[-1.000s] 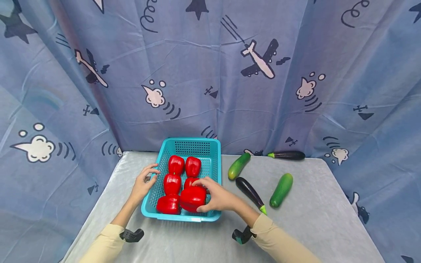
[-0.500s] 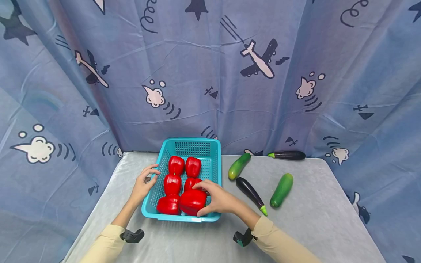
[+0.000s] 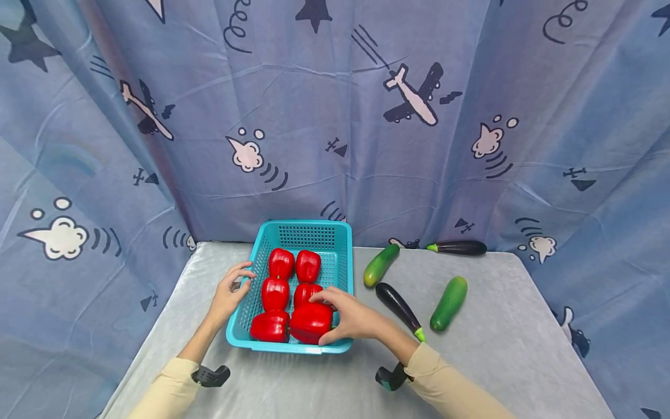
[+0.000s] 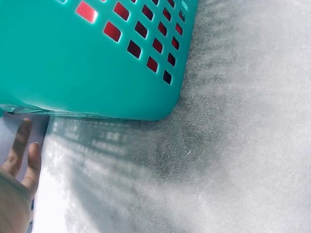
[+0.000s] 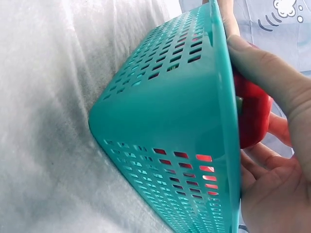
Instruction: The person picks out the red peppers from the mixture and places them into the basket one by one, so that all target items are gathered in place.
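Note:
A turquoise plastic basket (image 3: 342,256) holds several red bell peppers in two columns. My right hand (image 3: 352,315) grips a red bell pepper (image 3: 310,325) at the basket's near right corner, thumb on the near side and fingers behind. In the right wrist view, this pepper (image 5: 255,116) shows just above the rim, between thumb and fingers. Beside it on the left lies another bell pepper (image 3: 270,327). My left hand (image 3: 228,297) is at the basket's left rim with loosely bent fingers. In the left wrist view, two extended fingers (image 4: 33,167) show below the basket wall (image 4: 87,73).
Right of the basket lie a cucumber (image 3: 381,265), an eggplant (image 3: 399,309) and a second cucumber (image 3: 448,304). Another eggplant (image 3: 460,248) rests at the back edge of the grey-covered table (image 3: 502,349). A blue patterned curtain (image 3: 314,116) hangs behind.
My right hand has lowered the bell pepper into the basket's near right corner and shifted it slightly right. The left hand has stayed at the left rim.

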A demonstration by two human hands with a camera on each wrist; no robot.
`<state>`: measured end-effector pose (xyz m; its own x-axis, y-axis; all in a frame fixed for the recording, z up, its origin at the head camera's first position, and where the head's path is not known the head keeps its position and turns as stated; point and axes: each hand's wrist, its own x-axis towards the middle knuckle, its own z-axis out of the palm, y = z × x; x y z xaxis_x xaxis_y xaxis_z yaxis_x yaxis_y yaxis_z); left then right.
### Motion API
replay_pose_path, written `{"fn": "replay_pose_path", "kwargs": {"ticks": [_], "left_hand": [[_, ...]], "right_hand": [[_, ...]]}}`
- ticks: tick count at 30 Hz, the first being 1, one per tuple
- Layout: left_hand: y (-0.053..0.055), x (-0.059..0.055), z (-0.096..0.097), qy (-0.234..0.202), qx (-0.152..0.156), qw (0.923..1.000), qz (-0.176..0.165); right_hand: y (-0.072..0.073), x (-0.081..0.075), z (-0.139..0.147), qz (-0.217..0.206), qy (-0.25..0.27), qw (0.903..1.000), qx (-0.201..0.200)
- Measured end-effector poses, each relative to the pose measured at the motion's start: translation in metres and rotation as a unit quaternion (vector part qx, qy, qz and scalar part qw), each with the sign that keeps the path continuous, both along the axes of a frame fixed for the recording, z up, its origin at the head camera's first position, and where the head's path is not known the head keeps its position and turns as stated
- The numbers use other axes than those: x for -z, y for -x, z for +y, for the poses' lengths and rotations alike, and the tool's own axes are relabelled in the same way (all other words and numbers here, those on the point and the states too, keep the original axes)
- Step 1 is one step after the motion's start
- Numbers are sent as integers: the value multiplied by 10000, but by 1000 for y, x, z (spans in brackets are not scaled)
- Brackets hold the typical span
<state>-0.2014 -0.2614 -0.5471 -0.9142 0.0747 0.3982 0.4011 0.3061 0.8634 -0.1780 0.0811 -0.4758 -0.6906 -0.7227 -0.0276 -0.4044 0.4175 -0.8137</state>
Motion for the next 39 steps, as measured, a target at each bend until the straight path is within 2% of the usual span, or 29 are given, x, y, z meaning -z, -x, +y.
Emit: {"fn": "replay_pose_path", "kwargs": {"ticks": [12, 18, 21, 27, 29, 39], "left_hand": [[1, 2, 1, -59, 47, 9999, 96], [1, 3, 1, -31, 52, 9999, 151], [-1, -3, 4, -15, 16, 9999, 145], [-11, -25, 11, -53, 57, 10000, 33], [-12, -27, 12, -68, 63, 10000, -37], [0, -2, 2, -125, 9, 9999, -4]], "right_hand": [[1, 1, 3, 2, -43, 10000, -36], [2, 2, 4, -41, 175, 9997, -187], [2, 3, 5, -57, 264, 9994, -226], [3, 1, 5, 29, 188, 9996, -206], [3, 0, 5, 74, 192, 9996, -214], [4, 6, 5, -146, 889, 9956, -256]]}}
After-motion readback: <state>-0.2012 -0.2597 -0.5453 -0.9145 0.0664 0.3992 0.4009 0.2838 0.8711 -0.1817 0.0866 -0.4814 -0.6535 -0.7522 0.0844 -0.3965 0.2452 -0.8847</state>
